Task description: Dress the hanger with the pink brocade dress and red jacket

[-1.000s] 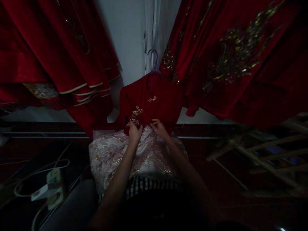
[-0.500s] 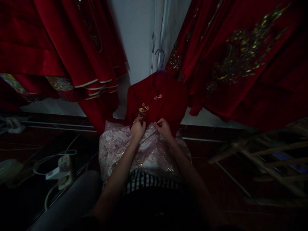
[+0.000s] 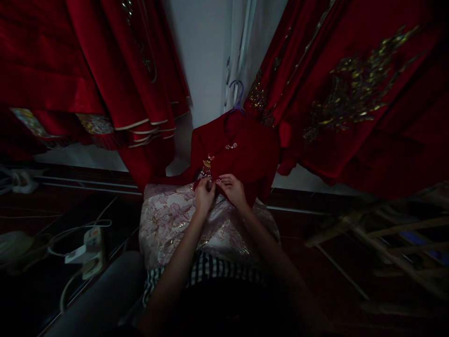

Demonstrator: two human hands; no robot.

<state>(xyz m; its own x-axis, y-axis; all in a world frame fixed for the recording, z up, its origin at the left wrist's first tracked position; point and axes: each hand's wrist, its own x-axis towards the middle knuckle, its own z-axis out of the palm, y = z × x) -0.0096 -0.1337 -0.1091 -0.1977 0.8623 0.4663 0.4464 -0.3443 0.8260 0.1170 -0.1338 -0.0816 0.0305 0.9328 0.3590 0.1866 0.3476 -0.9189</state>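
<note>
A red jacket with a stand collar hangs in front of me on a purple hanger. At the neck is a small beaded clasp, and a gold fan-shaped ornament with bead strands sits on the chest. My left hand is closed at the lower front edge, its fingers pinching the cloth below the ornament. Close beside it, my right hand pinches a small beaded fastener on the jacket front. The fingertips nearly meet, and fine details between them are too dark to make out.
A pale floral brocade cloth covers my lap beneath the jacket. More red garments hang left, and a gold-sequinned red garment hangs right. A power strip with cables lies left; a wooden rack stands right.
My right hand has moved left, bringing its side of the jacket front up to my left hand. The view has shifted slightly; the left hand keeps its pinch.
</note>
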